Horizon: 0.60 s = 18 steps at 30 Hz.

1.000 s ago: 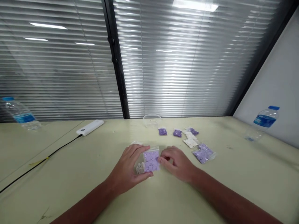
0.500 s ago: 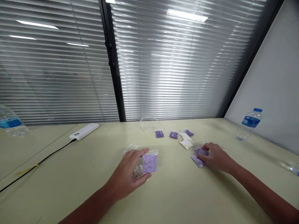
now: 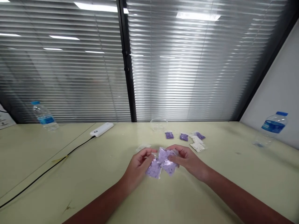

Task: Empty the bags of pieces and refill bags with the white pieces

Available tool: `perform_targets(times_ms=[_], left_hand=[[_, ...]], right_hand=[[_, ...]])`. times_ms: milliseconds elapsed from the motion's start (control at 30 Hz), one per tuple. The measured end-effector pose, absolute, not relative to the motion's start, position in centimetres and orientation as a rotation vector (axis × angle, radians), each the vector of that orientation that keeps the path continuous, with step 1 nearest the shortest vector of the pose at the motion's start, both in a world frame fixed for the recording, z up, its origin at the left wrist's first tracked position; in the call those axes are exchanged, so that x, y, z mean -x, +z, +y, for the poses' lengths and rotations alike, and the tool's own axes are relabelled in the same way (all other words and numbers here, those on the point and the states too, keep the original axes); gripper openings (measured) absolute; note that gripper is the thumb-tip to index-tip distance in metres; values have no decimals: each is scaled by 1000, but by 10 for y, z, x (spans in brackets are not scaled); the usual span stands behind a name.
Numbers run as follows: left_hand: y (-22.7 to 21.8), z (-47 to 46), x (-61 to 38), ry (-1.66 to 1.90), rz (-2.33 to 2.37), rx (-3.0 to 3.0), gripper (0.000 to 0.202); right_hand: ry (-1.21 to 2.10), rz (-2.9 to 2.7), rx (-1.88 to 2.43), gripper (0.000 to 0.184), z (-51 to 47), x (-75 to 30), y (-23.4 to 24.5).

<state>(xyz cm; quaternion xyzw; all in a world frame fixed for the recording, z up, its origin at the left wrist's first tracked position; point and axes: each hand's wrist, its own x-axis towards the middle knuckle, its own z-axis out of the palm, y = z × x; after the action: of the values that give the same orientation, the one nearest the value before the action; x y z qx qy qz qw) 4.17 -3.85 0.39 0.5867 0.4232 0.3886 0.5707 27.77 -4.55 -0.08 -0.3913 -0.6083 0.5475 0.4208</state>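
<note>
In the head view, the clear round tub stands at the back of the counter, close to the slatted blinds behind it. Well in front of the tub, the two hands meet over lilac packets. The left hand has its grip pinched on the left lilac packet, thumb on top; the right hand has its grip closed on the right lilac packets, which bunch against the other one, so how many there are is hard to tell. A clear bag lies in front of the tub and a little to its left, just beyond the left hand. Just right of the tub and nearer the person is a dark purple packet; a second purple packet lies farther right of the tub, and beyond that come white packets with a third purple packet touching them. Left of the tub rests a white oblong device with a black cable plugged into it. One blue-capped bottle stands far left of the tub, another bottle far right of it.
</note>
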Motion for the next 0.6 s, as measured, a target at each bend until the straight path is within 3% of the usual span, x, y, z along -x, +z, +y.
perform_targets(times_ms=[200,400,600], left_hand=[[6,-43,-46,887,989,-1309,45],[1,-43,-48,846,966,-1291,53],[-1,-35,-44,946,951,-1282,58]], right_hand=[[1450,-1515,926,35,-51,-258,-23],[1411,-1457,967,52,-56,-259,-21],[1365,-1366,1057,49,-41,-273,-32]])
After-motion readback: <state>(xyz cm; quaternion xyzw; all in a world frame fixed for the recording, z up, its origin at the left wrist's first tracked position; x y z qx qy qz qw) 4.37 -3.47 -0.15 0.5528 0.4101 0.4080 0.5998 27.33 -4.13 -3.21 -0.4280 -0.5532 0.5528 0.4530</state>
